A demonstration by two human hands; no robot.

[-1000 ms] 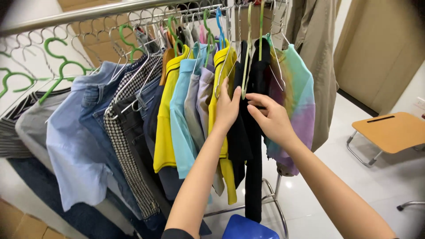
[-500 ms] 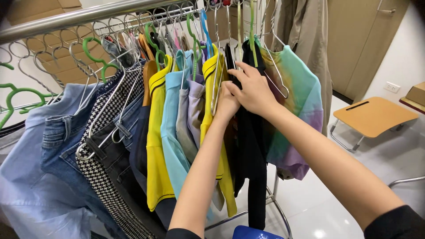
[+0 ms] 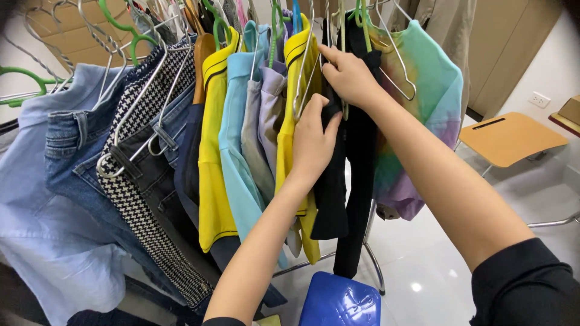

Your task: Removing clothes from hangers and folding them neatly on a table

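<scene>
Left hand (image 3: 314, 142) was up on the black garment (image 3: 341, 193), fingers curled w/ a fold of the cloth pinched at approx. the top of the hand, thumb side toward the yellow shirt (image 3: 302, 121). Right hand (image 3: 350, 75) sat just above it, fingers closed on the black garment's upper part right by the wire hanger (image 3: 396, 66) hooks; couldn't tell whether I gripped cloth only or the hanger too. Both hands nearly touched, left below right.

Black garment hung long and narrow from the rail, toward the rack's right end, between the yellow shirt on its left and the tie-dye top (image 3: 423, 127) in green, blue and purple on its right. Its lower end reached down near the rack's metal leg (image 3: 374, 265).

Rest of the rack, going left: a light grey piece (image 3: 263, 139) and a pale blue shirt (image 3: 235, 157) pressed vs. the yellow one, then another yellow shirt w/ dark trim (image 3: 211, 169), a houndstooth skirt (image 3: 142, 199) clipped on a wire hanger, blue jeans (image 3: 72, 151), and a light blue shirt (image 3: 36, 229) at the far left end. Green plastic hangers (image 3: 24, 75) hooked on the rail at that end, some empty.

Beige coat (image 3: 447, 30) hung past the tie-dye top at the right end. Blue stool (image 3: 338, 302) stood on the white floor under the rack, and a small wooden desk (image 3: 513, 139) stood well apart, to the right.
</scene>
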